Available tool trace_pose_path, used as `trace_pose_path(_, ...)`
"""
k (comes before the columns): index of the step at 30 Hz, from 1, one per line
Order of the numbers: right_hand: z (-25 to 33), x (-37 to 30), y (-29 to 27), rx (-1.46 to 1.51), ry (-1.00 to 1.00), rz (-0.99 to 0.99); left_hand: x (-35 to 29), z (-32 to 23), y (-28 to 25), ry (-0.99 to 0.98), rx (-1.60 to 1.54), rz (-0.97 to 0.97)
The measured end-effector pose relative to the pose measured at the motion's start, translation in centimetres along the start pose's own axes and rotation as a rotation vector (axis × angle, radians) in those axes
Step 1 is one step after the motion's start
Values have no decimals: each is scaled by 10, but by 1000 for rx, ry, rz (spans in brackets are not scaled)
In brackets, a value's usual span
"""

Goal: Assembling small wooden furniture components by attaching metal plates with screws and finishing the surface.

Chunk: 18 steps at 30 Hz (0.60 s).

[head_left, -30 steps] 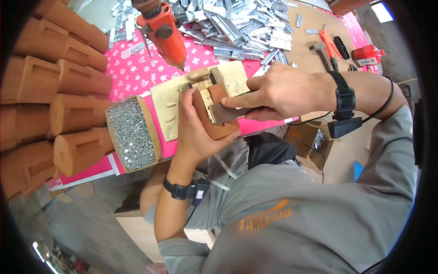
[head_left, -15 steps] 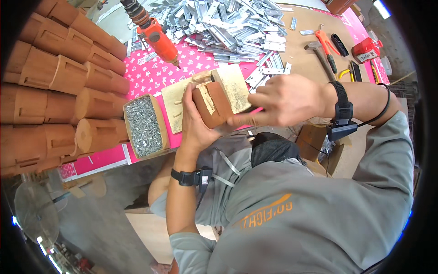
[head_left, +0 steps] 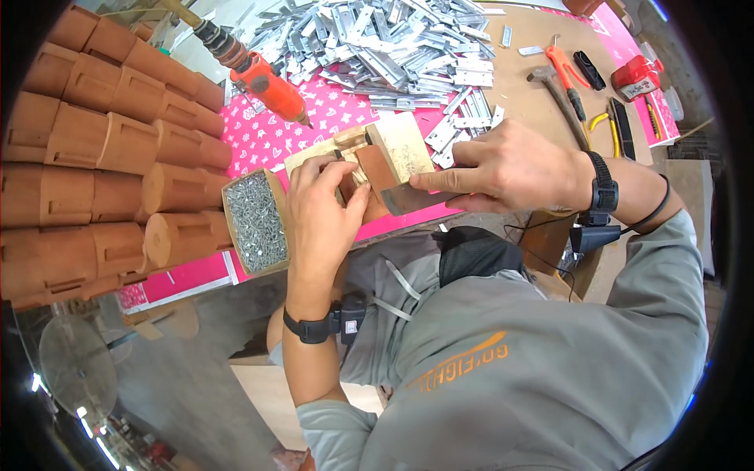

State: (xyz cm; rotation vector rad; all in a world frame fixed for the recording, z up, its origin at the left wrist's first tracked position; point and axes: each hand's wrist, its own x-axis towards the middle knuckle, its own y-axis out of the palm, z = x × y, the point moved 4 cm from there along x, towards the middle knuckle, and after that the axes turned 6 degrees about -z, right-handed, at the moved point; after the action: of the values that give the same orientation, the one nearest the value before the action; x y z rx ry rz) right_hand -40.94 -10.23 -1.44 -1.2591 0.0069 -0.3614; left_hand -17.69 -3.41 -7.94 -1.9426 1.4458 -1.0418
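A reddish-brown wooden block with a pale raw-wood recess rests at a pale wooden board. Over the block's left side curls my left hand, thumb and fingers closed around it by the recess. Pale wood bits show between thumb and fingertips. My right hand grips a knife with a broad dark blade, its index finger stretched along the blade's back. The blade's tip end lies against the block's near right side. The knife's handle is hidden in my palm.
Left of my hands stands an open box of screws, beside stacked brown wooden pieces. A red power drill hangs over the table's far side. Metal brackets are heaped at the back; a hammer and pliers lie right.
My left hand has shifted from cupping the block's near side to reaching over its left side. The block looks lower and turned, and the blade now shows clearly against it.
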Motion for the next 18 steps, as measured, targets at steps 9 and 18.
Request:
trace_pose_path(9, -10, -7, 5, 7, 53, -21, -20, -9, -18, -13, -139, -93)
trace_pose_path(18, -24, -3, 10, 15, 47, -85, -103, -14, -16, -81, 4, 61)
